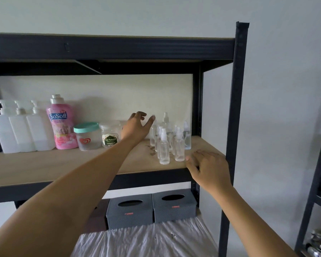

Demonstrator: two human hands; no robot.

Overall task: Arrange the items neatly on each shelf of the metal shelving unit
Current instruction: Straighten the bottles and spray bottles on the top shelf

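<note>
Both hands hold nothing: left hand (pixel 136 125) reaches far over the wooden shelf (pixel 63 164), fingers spread loose beside the cluster of clear spray bottles (pixel 170 140); right hand (pixel 208 167) hovers flat at the near right edge. Left of them stand two jars (pixel 97 135), pink SoSoft bottle (pixel 60 123), three white pump bottles (pixel 19 130)

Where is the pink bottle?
In the head view the pink bottle stands left on the shelf, between the white pump bottles and the teal-lidded jar.
</note>
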